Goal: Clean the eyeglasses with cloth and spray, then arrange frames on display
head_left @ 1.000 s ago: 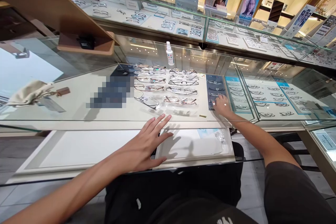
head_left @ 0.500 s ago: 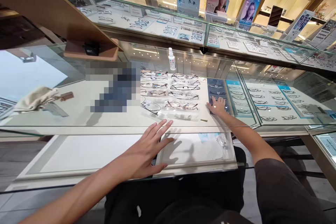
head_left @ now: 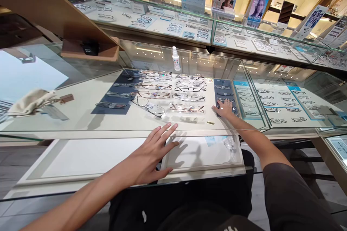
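My left hand point(head_left: 151, 151) lies flat with fingers spread on the edge of a white pulled-out drawer tray point(head_left: 81, 157) under the glass counter. My right hand point(head_left: 224, 108) reaches into the display case and rests, fingers extended, on a dark blue tray point(head_left: 223, 92) holding several eyeglass frames. Rows of eyeglasses point(head_left: 187, 95) lie on the white shelf to its left. One pair with large lenses point(head_left: 148, 106) sits askew in front of them. Another dark mat point(head_left: 119, 94) with frames lies further left.
A small white spray bottle point(head_left: 176, 59) stands behind the glasses. A beige cloth point(head_left: 32, 101) lies at the left on the shelf. A small brass piece point(head_left: 210, 123) sits near the shelf's front edge. Light blue trays point(head_left: 273, 99) with frames fill the neighbouring case; posters stand behind.
My right hand has shifted slightly left and forward on the dark blue tray. My left hand stays put on the drawer tray.
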### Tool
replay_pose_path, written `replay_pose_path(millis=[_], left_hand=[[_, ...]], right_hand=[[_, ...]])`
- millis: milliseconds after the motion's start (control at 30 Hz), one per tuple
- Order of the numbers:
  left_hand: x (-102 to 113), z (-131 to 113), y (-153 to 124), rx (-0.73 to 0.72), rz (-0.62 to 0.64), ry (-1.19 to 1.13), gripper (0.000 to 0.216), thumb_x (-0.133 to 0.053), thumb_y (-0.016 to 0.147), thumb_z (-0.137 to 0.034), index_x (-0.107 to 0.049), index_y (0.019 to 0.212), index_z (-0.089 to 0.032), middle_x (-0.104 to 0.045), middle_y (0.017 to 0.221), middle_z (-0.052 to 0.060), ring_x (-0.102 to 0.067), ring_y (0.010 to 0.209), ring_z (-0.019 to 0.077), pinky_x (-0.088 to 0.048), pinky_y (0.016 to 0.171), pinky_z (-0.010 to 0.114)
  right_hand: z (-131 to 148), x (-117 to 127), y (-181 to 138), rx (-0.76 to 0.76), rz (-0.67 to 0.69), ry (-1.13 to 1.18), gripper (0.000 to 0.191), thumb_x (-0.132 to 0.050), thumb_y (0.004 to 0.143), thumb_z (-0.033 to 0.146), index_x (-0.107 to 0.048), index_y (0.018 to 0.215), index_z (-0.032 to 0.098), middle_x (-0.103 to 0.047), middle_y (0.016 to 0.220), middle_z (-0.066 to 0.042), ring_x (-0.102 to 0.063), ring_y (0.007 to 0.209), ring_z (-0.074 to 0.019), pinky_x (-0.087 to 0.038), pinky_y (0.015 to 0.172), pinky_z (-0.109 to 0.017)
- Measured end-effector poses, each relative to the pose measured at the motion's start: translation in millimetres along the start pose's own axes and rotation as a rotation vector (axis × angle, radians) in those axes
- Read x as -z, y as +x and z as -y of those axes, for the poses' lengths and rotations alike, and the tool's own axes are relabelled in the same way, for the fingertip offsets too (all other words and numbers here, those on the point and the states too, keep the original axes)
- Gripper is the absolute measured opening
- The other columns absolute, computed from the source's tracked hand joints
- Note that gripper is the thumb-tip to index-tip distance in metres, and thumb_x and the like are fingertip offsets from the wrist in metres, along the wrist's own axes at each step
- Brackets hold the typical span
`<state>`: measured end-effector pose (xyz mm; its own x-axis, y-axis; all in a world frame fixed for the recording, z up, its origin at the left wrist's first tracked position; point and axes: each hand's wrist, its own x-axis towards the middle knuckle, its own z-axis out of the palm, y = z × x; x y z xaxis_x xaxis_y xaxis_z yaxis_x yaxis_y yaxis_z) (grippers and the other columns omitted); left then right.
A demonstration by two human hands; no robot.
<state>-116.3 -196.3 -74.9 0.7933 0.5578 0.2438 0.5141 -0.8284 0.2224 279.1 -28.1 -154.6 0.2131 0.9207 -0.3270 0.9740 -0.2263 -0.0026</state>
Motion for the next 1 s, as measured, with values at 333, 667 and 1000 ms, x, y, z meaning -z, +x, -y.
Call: replay_pose_path(millis=[333, 667, 1000], left_hand=[[0, 0, 0, 0.003, 0.0, 0.002, 0.053, -0.068, 0.099, -0.047, -0.064, 0.146, -0.023, -0.017, 0.186, 0.018, -0.017, 0.171, 0.0478, -0.031, 0.133, 0.073], [0, -1, -1, 0.009, -0.001, -0.002, 0.053, -0.069, 0.098, -0.045, -0.065, 0.145, -0.022, -0.018, 0.186, 0.017, -0.02, 0.17, 0.0486, -0.031, 0.133, 0.073], [3, -5, 0, 0.027, 0.005, -0.001, 0.051, -0.071, 0.096, -0.042, -0.068, 0.143, -0.022, -0.019, 0.186, 0.016, -0.023, 0.17, 0.0477, -0.028, 0.136, 0.069]], right_hand=[[0, 2, -1, -0.017, -0.035, 0.031, 0.077, -0.041, 0.11, 0.071, -0.048, 0.169, 0.021, -0.026, 0.182, -0.025, -0.014, 0.173, -0.0401, -0.013, 0.136, -0.061], [-7, 0, 3, -0.02, -0.134, 0.053, 0.067, -0.045, 0.109, 0.064, -0.057, 0.153, 0.016, -0.038, 0.176, -0.025, -0.03, 0.165, -0.0421, -0.022, 0.133, -0.059], [4, 10, 17, -0.017, -0.157, 0.049, 0.076, -0.039, 0.111, 0.065, -0.045, 0.17, 0.018, -0.036, 0.179, -0.022, -0.025, 0.168, -0.0412, -0.013, 0.137, -0.057]])
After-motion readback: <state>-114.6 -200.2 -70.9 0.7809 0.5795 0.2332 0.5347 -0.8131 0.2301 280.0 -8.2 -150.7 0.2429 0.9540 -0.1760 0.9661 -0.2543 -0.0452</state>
